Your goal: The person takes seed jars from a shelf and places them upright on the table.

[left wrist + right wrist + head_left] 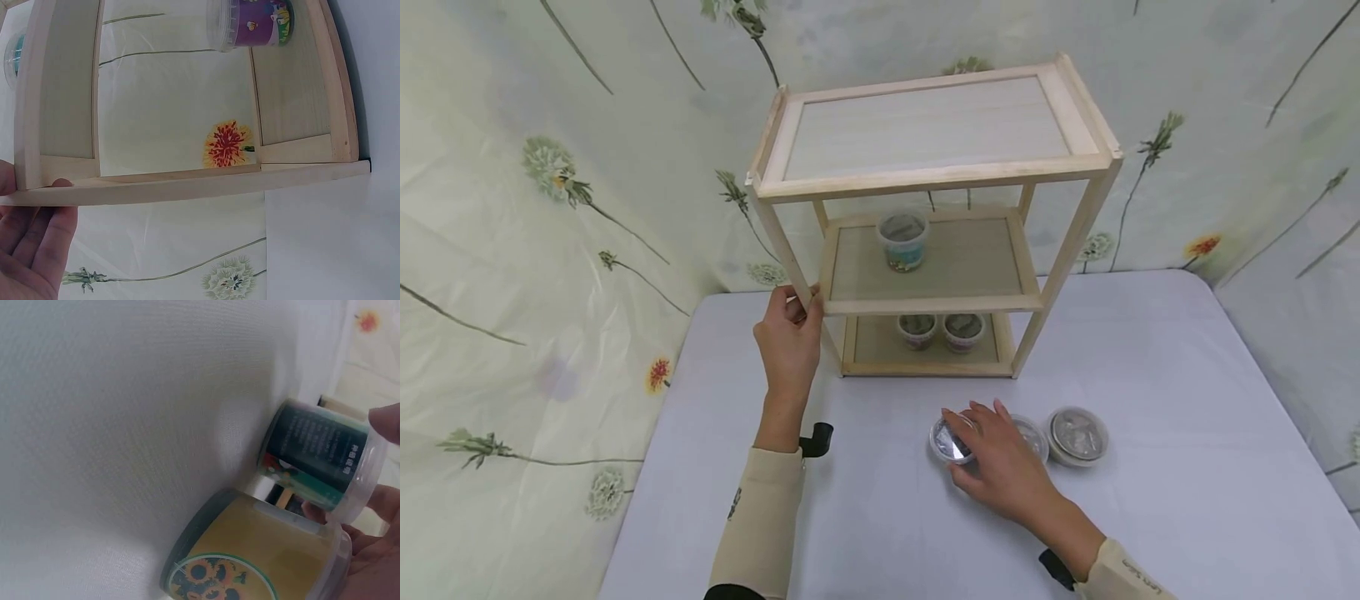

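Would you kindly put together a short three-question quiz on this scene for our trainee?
1. How many cups stand on the middle shelf of the wooden rack?
2. True or false: the left hand is holding a cup.
3. In the head view, the right hand is gripping: A) the rack's top; B) the leftmost cup on the table; C) the middle shelf.

Key: 1. One. 2. False; it grips the rack's left front post. 3. B.

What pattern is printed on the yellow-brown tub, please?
The tub has a green-edged circle of sunflowers; best seen in the right wrist view.
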Demonstrator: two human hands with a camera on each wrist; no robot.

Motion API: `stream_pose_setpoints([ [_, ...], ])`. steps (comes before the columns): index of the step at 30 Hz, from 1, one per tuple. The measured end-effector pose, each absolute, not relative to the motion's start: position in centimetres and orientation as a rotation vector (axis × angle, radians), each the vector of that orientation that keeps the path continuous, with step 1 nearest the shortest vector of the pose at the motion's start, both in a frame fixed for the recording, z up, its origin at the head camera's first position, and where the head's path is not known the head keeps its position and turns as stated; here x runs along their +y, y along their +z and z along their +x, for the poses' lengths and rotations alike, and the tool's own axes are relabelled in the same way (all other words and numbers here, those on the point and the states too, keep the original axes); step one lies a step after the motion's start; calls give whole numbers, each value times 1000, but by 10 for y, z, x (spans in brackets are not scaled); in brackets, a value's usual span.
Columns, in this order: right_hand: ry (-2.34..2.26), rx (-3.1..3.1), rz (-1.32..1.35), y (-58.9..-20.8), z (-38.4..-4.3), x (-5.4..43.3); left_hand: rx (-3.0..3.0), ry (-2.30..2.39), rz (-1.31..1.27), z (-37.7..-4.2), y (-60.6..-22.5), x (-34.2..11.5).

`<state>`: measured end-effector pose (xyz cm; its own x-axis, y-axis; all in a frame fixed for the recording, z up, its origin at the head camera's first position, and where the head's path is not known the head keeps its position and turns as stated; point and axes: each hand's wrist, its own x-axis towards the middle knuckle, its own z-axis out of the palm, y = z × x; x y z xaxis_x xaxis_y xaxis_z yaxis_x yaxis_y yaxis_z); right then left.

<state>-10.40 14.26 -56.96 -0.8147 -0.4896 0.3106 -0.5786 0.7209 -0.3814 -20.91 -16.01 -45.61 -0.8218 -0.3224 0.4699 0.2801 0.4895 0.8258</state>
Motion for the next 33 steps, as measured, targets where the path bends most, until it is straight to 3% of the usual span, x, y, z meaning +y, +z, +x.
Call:
stream_pose_setpoints([
  [33,620,-2662,848,-576,-101,139,-2148,-1345,37,-211,-457,-160],
])
